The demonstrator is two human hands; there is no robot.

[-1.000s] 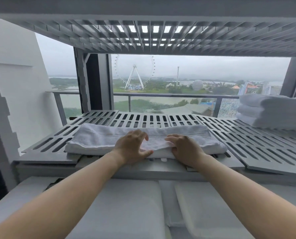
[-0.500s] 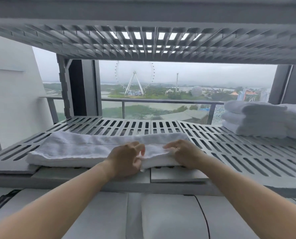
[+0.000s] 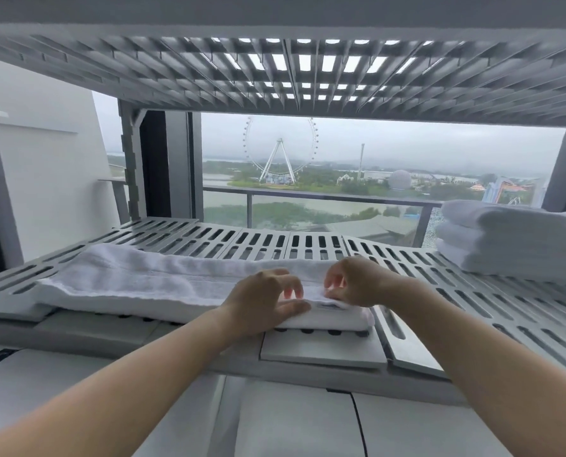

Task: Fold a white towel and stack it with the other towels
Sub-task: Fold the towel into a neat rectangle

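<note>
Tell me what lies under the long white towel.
The slotted grey shelf, which carries it. The towel covers the slats beneath, so anything between them is hidden.

The white towel (image 3: 136, 280) lies along the front of the slatted shelf (image 3: 446, 291) to my left. My left hand (image 3: 263, 303) and right hand (image 3: 357, 282) grip its right end. Rightward the shelf is bare as far as the stack of folded towels (image 3: 512, 239). A bare strip runs behind the towel. The upper shelf (image 3: 209, 70) roofs the space, and a white wall (image 3: 50, 179) closes the left.

Slotted grey shelf (image 3: 275, 240), Ferris wheel (image 3: 280, 150) outside
</note>
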